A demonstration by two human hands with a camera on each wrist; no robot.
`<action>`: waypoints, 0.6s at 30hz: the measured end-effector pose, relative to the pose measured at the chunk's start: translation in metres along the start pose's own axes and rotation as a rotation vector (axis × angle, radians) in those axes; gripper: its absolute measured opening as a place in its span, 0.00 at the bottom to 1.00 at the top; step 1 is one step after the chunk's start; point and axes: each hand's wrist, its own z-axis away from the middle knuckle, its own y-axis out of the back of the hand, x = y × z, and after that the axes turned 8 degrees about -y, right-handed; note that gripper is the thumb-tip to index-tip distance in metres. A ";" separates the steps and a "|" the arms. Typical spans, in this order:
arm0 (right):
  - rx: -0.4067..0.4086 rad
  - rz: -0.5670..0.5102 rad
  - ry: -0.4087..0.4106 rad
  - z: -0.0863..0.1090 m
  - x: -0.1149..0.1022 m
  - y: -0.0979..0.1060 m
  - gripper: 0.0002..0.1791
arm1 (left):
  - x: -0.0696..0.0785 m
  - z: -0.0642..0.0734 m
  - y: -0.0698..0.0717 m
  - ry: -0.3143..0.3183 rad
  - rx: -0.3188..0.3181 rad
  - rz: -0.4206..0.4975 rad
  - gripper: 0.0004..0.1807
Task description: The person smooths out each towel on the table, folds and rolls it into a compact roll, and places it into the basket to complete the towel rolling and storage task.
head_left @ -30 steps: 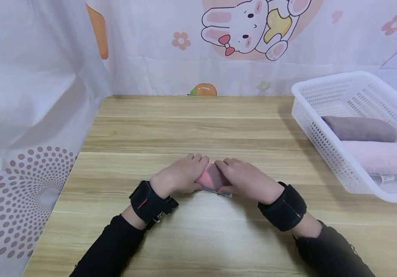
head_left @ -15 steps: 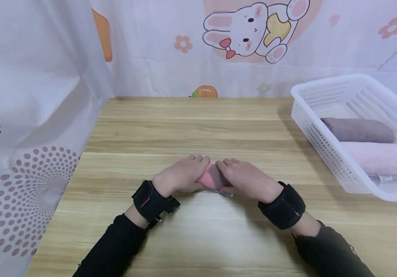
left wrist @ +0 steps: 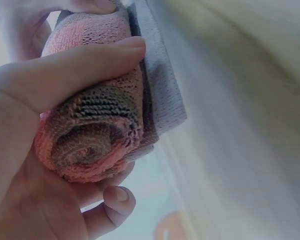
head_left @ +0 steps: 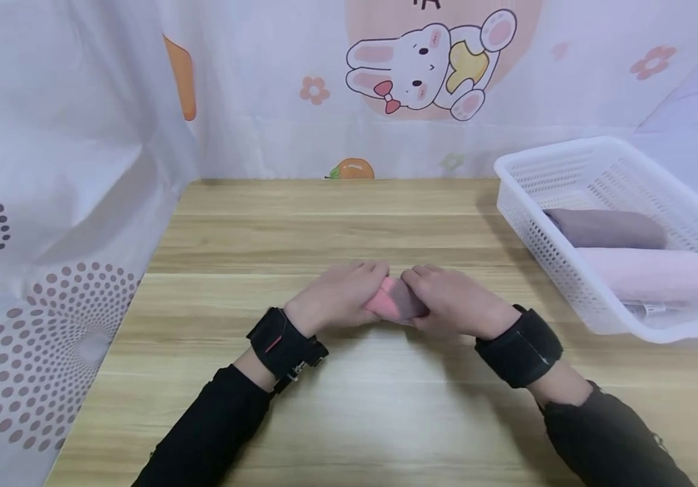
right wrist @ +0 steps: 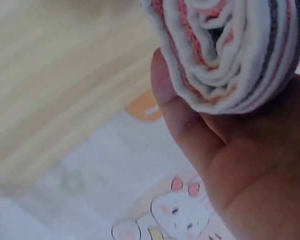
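Note:
A rolled towel (head_left: pixel 393 299) in pink and grey-brown lies between both hands over the middle of the table. My left hand (head_left: pixel 343 295) grips its left end; in the left wrist view the thumb lies across the roll (left wrist: pixel 90 145) and the fingers curl beneath. A pale grey flap (left wrist: pixel 165 80) sticks out along the roll's side. My right hand (head_left: pixel 455 302) holds the other end, where the right wrist view shows white-edged spiral layers (right wrist: pixel 225 55). Most of the roll is hidden by the hands in the head view.
On the right of the wooden table (head_left: pixel 324 419) stands a white perforated basket (head_left: pixel 544 237). Inside it are a grey-brown roll (head_left: pixel 611 228) and a light pink roll (head_left: pixel 653 270). A printed white curtain (head_left: pixel 251 88) hangs behind the table's far edge.
Both hands have shifted slightly right and away from me with the rolled towel between them. The head view has tilted and turned a little, so the basket appears further left.

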 end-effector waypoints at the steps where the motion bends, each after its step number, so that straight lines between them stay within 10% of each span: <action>1: 0.004 0.004 -0.011 0.003 0.002 0.004 0.23 | 0.002 -0.004 0.002 -0.005 0.005 -0.001 0.23; 18: 0.100 0.179 -0.084 0.069 0.043 0.075 0.22 | 0.050 -0.079 0.038 -0.162 0.049 -0.022 0.31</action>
